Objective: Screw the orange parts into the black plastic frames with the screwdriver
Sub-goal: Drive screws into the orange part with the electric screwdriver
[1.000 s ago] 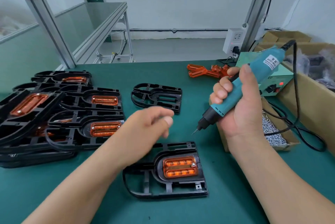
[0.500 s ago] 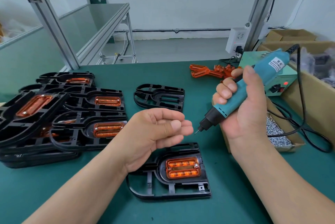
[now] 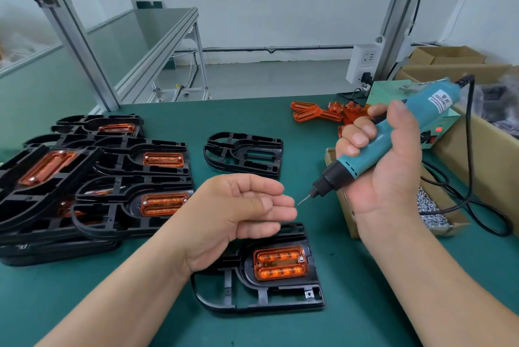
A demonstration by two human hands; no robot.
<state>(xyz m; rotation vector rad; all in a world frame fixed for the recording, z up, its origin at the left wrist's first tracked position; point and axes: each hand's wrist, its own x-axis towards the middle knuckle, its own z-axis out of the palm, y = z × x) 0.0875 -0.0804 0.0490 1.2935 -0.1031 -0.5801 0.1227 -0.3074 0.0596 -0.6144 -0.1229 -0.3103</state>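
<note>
At the bottom centre of the frame a black plastic frame (image 3: 280, 289) lies flat on the green table (image 3: 365, 313), with an orange part (image 3: 279, 263) seated in its rounded recess. Just above it the left hand (image 3: 238, 212) hovers palm up, fingers loosely extended and holding apart from the frame. To its right, the right hand (image 3: 393, 175) is wrapped tightly round the teal screwdriver (image 3: 359, 162), which tilts down and leftward so its bit tip sits just beside the left fingertips (image 3: 286, 207). Behind the right wrist, a shallow cardboard box of screws (image 3: 432, 209) stands at centre right, the tool's black cable looping past it.

At mid left a stack of black frames with orange parts (image 3: 112, 178) is piled unevenly. Near the middle of the frame an empty black frame (image 3: 244, 154) lies alone. Farther back, at upper right of the table, loose orange parts (image 3: 317, 113) lie in a heap beside a green power box (image 3: 441, 124).
</note>
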